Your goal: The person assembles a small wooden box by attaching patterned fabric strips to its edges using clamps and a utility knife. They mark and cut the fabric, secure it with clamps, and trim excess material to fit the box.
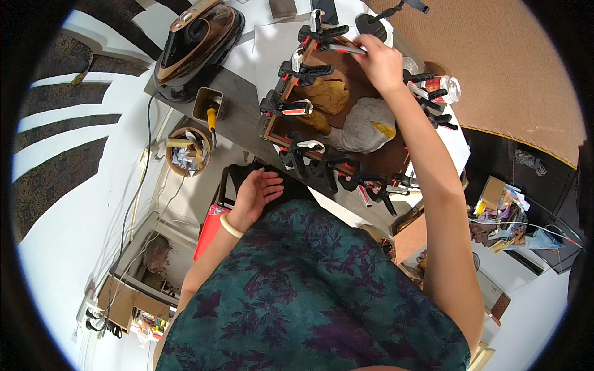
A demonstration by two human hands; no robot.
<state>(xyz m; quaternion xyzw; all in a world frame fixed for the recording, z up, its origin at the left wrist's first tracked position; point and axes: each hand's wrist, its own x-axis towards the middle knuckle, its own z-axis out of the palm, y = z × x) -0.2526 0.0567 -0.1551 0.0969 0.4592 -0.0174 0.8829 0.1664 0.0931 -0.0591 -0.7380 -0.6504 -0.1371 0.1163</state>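
My right hand (380, 60) reaches to the far side of a shallow wooden frame (272, 128). It is closed on a slim silvery tool (345, 48) that points left toward a black clamp (322, 34); its exact kind is unclear. Several black clamps with red pads grip the frame's edges. Inside lie a mustard-brown crumpled cloth (328, 96) and a grey cloth bundle (365, 127) with a yellow patch. My left hand (257, 193), palm up with fingers loosely stretched, holds nothing and is near the table's front edge. A pale bangle (231, 227) circles that wrist.
A black and copper steam iron (201, 49) stands at the table's far left. Nearer are a square container (208, 104) with a yellow-handled tool (212, 119) and a round bin (189, 151) of scraps. A jar (450, 89) lies right of the frame, by a brown board (513, 62).
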